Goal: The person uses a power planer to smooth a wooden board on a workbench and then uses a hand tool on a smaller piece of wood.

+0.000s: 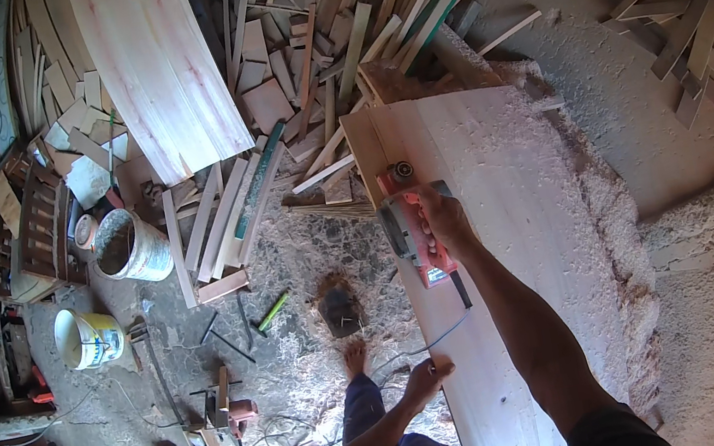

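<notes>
Right hand grips a red-and-grey electric planer atop the long, pale wooden board; left hand touches its near edge, grip unclear. Planing seems underway; the next stroke likely needs level pressure.

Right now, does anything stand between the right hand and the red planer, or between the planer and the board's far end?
Nothing visible does: the right hand grips the red planer directly; the cord trails off behind it.
</notes>
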Tool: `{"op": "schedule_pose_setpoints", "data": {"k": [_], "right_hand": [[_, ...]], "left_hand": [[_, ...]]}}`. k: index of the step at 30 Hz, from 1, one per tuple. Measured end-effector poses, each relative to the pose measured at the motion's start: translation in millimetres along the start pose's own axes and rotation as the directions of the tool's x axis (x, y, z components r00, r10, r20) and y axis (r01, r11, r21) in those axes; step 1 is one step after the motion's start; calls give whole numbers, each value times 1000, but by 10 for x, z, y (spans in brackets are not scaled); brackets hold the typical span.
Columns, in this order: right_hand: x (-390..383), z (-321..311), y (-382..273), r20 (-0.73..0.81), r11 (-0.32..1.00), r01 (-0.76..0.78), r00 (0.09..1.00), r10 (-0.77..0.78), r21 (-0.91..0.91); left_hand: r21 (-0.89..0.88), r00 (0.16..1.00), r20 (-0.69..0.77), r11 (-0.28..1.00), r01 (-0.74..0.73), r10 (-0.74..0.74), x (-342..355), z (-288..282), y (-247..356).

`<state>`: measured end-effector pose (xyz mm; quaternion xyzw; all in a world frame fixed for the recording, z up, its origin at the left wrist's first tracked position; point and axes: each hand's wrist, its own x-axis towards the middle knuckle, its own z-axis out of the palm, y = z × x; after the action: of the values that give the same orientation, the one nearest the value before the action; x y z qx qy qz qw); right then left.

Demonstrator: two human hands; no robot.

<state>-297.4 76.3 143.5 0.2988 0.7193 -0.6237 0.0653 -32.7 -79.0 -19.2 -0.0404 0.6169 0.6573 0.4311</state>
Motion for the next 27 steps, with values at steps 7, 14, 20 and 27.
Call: {"op": "schedule_pose_setpoints", "data": {"k": [7, 14, 20, 27], "right_hand": [[519, 132, -282, 14, 1000, 5, 1000, -5, 12], [1041, 278, -583, 32, 1000, 15, 999, -15, 3], [1398, 393, -846, 67, 999, -6, 998, 4, 33], [1821, 506, -1100, 89, 997, 33, 995, -40, 74]], "left_hand": [[57, 985, 76, 987, 152, -156, 72, -57, -12], [74, 991, 95, 993, 89, -96, 72, -48, -43], [143, 979, 98, 976, 166, -181, 42, -79, 119], [185, 986, 82, 975, 125, -142, 8, -81, 179]]}}
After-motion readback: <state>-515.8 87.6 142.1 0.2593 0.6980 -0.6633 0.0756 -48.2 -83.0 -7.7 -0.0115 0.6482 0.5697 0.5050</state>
